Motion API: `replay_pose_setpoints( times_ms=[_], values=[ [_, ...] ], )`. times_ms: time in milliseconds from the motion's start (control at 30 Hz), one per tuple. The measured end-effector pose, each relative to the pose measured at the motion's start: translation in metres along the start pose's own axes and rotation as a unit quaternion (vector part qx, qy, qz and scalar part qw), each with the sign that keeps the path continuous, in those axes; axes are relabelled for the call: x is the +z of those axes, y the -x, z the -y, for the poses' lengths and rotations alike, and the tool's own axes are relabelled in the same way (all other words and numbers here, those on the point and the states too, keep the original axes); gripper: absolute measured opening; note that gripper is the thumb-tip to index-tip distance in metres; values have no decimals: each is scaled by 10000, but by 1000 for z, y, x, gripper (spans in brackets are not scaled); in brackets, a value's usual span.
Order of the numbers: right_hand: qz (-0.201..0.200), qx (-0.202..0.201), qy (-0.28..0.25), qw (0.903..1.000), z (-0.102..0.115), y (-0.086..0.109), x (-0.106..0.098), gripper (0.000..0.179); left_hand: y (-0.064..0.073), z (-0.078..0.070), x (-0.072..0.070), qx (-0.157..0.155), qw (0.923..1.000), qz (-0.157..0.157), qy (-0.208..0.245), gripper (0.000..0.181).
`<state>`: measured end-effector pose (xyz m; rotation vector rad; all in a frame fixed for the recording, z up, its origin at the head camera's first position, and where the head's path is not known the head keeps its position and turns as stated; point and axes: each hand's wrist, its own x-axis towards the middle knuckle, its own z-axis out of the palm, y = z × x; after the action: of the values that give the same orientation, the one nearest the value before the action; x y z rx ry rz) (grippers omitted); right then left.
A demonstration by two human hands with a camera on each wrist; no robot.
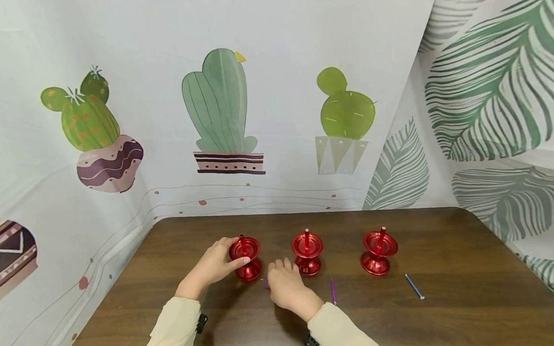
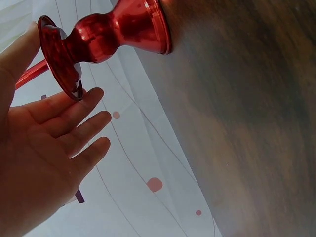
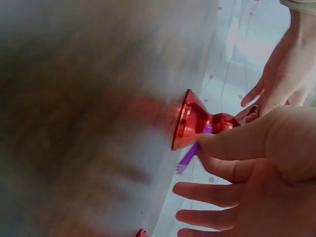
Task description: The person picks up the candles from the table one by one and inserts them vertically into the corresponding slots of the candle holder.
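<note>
My left hand [image 1: 217, 262] holds the leftmost red metallic candle holder [image 1: 248, 271] by its dish, thumb on one side of the rim and fingers on the other. The holder stands upright on the table with a red tube [image 2: 32, 74] rising from its middle. Just right of it, low over the table, my right hand [image 1: 290, 286] pinches a thin purple candle [image 3: 187, 159] between thumb and forefinger; its other fingers are spread out. In the head view that candle is mostly hidden by the hand.
A second red holder [image 1: 307, 250] stands in the middle and a third [image 1: 377, 254] to the right. Another purple candle [image 1: 333, 291] and a blue candle [image 1: 414, 286] lie on the brown wooden table [image 1: 480, 298]. A printed cloth [image 1: 281, 88] hangs behind.
</note>
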<state>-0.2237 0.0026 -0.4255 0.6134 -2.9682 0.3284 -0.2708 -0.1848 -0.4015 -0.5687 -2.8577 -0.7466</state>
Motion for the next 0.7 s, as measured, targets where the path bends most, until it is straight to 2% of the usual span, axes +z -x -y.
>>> replay_pose_setpoints(
  times_ms=[100,233,367,533,700],
  values=[
    [-229,-51,-530,9983,-2,-3,-3,14,0,0,0,-8,10000,-9,32,68],
    [-579,-69,-1280,9901,-5,-8,-10,14,0,-1,-1,-40,10000,-29,52,68],
    [-758,-6,-2003,9768,-6,-12,-17,10,0,0,0,-73,10000,-30,42,68],
    [-976,50,-2627,9599,-5,-20,-25,6,-1,0,0,-97,9999,-14,80,67],
    [-1070,303,-3203,9408,-3,-33,-30,5,-1,0,1,-26,10000,-60,44,65]
  ],
)
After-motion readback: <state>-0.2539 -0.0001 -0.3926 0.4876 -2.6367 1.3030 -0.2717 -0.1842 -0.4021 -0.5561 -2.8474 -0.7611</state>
